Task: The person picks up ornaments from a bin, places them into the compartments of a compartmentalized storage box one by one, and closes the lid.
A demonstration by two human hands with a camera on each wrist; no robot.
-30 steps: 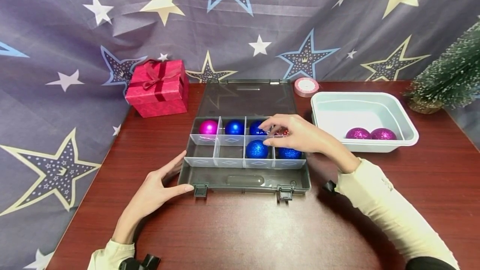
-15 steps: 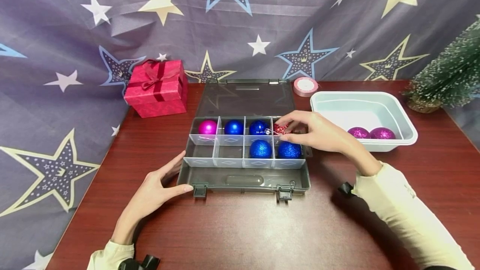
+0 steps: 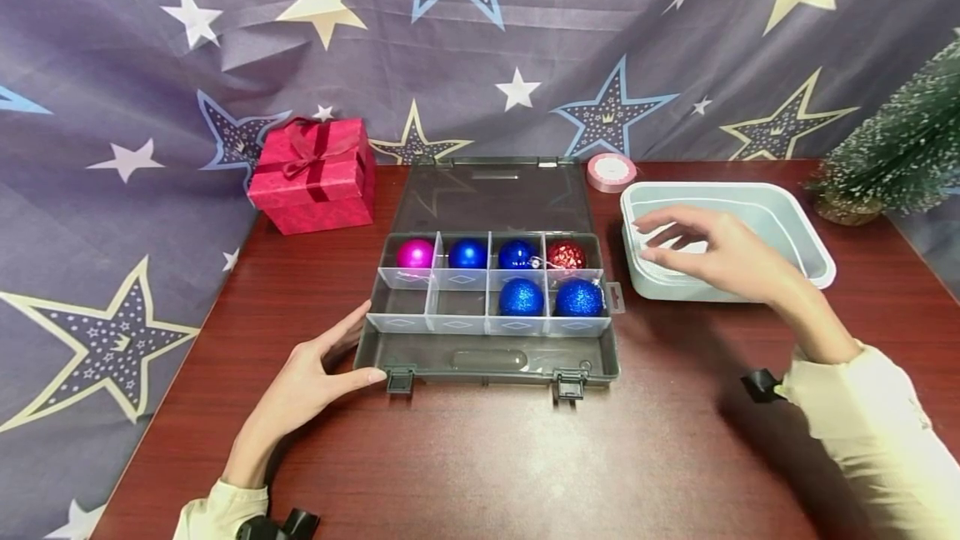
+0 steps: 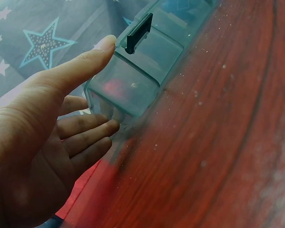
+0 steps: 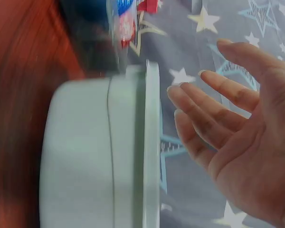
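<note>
A smoky clear divided plastic case [image 3: 487, 357] lies with its lid [image 3: 495, 194] folded back. Its back row holds a pink ball [image 3: 415, 254], a matte blue ball [image 3: 467, 254], a shiny blue ball [image 3: 517, 254] and a red ball [image 3: 566, 255]. Two glittery blue balls, one [image 3: 521, 297] left of the other [image 3: 578, 298], sit in the front row's right compartments. At the case's front left corner rests my left hand [image 3: 303, 382], fingers along the side and thumb at the front edge. My right hand [image 3: 727, 252], holding nothing, hovers over the pale basin [image 3: 821, 269], hiding part of its inside.
A red gift box [image 3: 315, 182] stands back left. Behind the case's right side lies a pink ribbon roll [image 3: 611, 172]. A small frosted tree [image 3: 892, 144] is at the far right. Star-printed cloth [image 3: 480, 65] hangs behind the wooden table [image 3: 510, 465].
My right hand has left the blue and red balls in the case and moved right over the basin. The glittery purple balls there are now hidden behind it. My left hand has stayed put.
</note>
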